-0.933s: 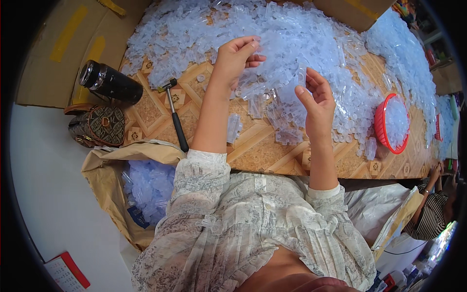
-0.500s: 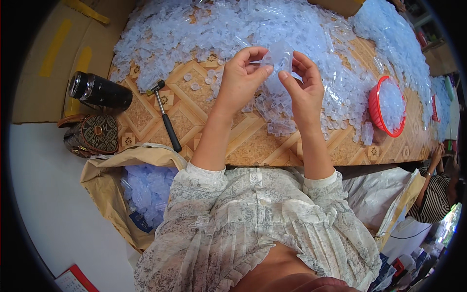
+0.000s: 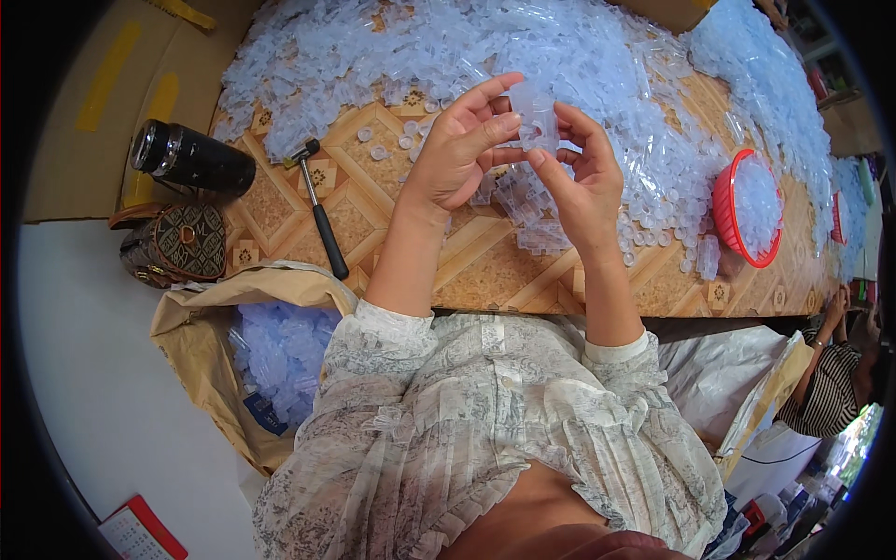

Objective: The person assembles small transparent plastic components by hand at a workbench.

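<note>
1. At 1 o'clock in the view, the left hand (image 3: 465,149) and right hand (image 3: 586,179) are curled, their thumbs and fingers pinching a clear plastic piece (image 3: 534,105) between them, over the wood-patterned surface (image 3: 495,273).
2. That piece is smooth, translucent and boxy; it looks like one part but may be several pressed together, as it blends into the heap (image 3: 420,65) behind.
3. The heap spreads around 12 o'clock: glassy, bluish, mostly elongated plastic parts, too many to count, cut off at the top. Small round discs (image 3: 378,151) lie loose at 11 o'clock.
4. At 10 o'clock are one hammer (image 3: 327,233), black-handled with a metal shaft, and one black cylindrical bottle (image 3: 205,161); at 9, one patterned bag (image 3: 191,241).
5. Two sacks: a brown paper sack (image 3: 198,345) at 8 o'clock, holding clear parts and partly hidden by a sleeve (image 3: 373,350); a pale-lined sack (image 3: 728,378) at 4, its depth hidden.
6. Two red baskets toward 3 o'clock: the nearer basket (image 3: 721,213) ribbed and filled with clear parts, the farther basket (image 3: 837,221) too small to read.
</note>
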Demonstrator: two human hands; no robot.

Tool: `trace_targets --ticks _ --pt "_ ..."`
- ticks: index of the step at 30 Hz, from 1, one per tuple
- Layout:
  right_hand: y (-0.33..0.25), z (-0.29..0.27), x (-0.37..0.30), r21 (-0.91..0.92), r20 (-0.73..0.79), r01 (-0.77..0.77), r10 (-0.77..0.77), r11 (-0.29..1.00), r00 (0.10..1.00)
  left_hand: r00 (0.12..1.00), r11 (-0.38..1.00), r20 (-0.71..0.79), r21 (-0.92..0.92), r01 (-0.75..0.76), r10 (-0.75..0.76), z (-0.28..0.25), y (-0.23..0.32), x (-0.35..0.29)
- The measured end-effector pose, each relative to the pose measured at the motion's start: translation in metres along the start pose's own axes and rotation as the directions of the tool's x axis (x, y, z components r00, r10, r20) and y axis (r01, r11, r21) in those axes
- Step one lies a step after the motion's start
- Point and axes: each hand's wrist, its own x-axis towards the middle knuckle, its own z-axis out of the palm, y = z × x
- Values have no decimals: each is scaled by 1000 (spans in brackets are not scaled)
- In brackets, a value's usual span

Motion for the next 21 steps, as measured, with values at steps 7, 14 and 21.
trace_targets --ticks 7,14,21 --pt "-4 -3 1 -83 19 61 -59 995 998 996 1000 92 -13 18 -17 -2 -2 -4" --pt "-5 2 -1 -163 32 164 -161 973 986 999 993 22 -108 37 -35 -3 -7 -5" --pt "-11 5 -2 -244 50 256 -252 935 967 1000 992 -3 -122 28 -28 0 -4 -8"
